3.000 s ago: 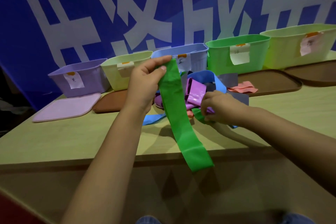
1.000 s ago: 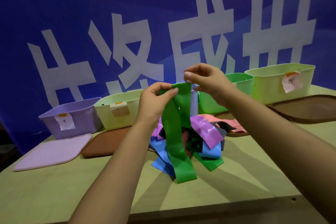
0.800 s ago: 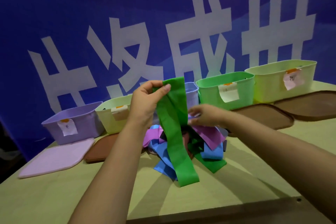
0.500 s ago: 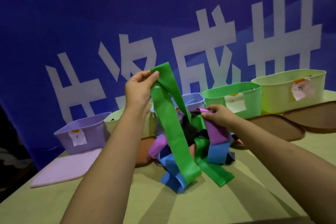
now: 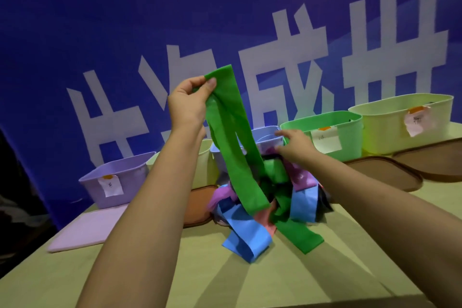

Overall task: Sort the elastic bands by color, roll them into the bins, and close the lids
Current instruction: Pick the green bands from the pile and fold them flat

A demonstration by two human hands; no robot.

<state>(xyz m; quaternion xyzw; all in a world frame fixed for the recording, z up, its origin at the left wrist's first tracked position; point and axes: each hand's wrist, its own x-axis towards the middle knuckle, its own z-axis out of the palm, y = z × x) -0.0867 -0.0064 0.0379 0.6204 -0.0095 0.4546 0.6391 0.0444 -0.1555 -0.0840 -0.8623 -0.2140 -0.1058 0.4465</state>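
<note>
Green elastic band pinched between thumb and fingers of left hand, held high at 11 o'clock above tangled band pile, presumably so it is drawn clear. Pile gripped and restrained by right hand; its finger closure cannot be told. Green bin located at 2 o'clock. Compared with half second earlier: band raised further, pile partly lifted.

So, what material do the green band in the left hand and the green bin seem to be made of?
The green band, pinched in the left hand, looks like thin matte elastic, perhaps rubber or latex: it hangs limp and folds softly. The green bin looks like rigid moulded plastic with a smooth, slightly glossy wall and rounded rim.
</note>
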